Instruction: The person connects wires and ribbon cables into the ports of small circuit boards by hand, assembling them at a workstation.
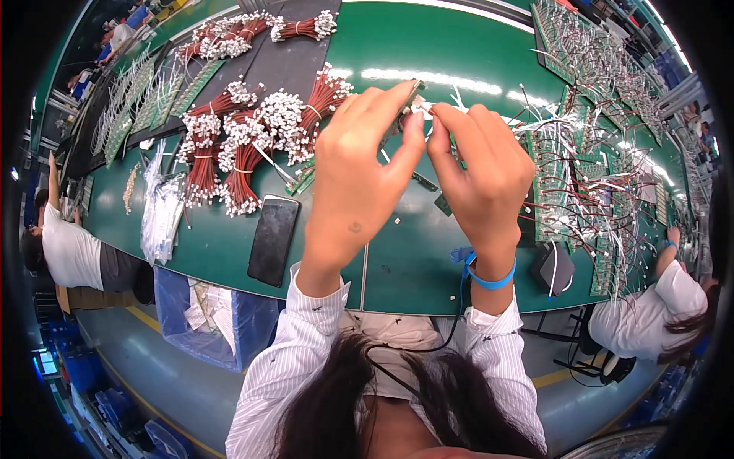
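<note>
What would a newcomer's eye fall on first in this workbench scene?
Two raised hands at centre: the left hand and right hand pinch a small circuit board between them. Left of them lie bundles of red wires with white connectors; to the right, wired green circuit boards crowd the green table.

Left of the one black phone (273, 239) on the green bench (397, 260) lies one heap of white ties (160, 210). Above the phone lie about seven red wire bundles (245, 145). Two co-workers sit at the bench ends.
</note>
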Tool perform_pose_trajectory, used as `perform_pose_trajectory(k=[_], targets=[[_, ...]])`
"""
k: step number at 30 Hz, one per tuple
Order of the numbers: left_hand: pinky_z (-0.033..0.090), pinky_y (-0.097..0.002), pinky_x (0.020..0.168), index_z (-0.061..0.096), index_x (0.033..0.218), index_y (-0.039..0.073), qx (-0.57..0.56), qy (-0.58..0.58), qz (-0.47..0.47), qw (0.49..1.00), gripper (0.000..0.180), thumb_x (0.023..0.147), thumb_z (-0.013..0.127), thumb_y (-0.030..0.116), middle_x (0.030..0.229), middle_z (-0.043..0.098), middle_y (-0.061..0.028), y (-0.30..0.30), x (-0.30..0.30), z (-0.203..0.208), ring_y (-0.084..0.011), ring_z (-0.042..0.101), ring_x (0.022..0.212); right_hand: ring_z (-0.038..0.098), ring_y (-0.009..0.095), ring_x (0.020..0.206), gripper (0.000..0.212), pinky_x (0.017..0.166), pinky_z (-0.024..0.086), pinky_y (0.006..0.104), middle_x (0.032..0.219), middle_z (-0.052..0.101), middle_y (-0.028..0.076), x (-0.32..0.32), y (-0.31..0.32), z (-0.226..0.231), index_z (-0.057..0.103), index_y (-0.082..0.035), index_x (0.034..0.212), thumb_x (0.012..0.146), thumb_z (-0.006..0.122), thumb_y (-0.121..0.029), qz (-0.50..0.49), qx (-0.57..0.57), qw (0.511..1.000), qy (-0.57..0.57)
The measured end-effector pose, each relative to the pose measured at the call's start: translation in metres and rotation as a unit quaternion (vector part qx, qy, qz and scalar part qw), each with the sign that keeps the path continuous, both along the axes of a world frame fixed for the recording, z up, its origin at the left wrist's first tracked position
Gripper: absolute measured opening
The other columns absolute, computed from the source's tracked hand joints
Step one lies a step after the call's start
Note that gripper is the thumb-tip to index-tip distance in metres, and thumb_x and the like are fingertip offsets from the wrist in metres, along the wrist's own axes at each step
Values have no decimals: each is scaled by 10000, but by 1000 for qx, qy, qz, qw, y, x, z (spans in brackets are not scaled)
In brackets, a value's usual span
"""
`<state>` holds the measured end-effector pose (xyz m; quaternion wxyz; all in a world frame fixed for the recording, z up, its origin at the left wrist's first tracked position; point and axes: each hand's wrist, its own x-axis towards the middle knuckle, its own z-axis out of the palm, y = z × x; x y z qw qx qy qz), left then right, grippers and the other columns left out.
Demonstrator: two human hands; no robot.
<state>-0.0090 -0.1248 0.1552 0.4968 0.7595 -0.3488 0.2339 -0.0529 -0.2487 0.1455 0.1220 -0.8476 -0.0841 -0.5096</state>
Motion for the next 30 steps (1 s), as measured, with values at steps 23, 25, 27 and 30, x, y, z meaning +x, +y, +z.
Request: perform_pose_trajectory(k=[23,25,27,30], targets=[[410,-370,588,554,1005,-73,44,78,-7,996,194,850,471,8,779,539,-176,8,-8,4,-301,535,650,463,124,561,205,442,383,255,642,423,-5,-4,5,-4,606,-82,816,612,625,-96,-57,-98,994,6],[417,-321,570,561,1021,-65,46,69,1,997,205,850,478,12,768,553,-150,7,-6,2,-235,539,641,460,125,564,202,449,387,259,638,415,-4,-3,5,-4,602,-81,812,612,624,-96,-59,-95,994,14],[424,-273,551,569,1038,-57,48,59,8,997,216,851,485,15,757,566,-125,6,-6,1,-169,543,632,460,125,565,198,451,387,260,639,415,-4,-2,5,-6,600,-82,811,615,622,-97,-61,-93,994,10],[413,-364,585,554,1006,-75,31,89,-5,996,199,846,472,10,790,552,-173,5,-7,4,-283,539,640,459,125,567,187,453,387,260,642,415,-3,-1,5,-6,597,-83,808,624,621,-104,-62,-92,994,11]])
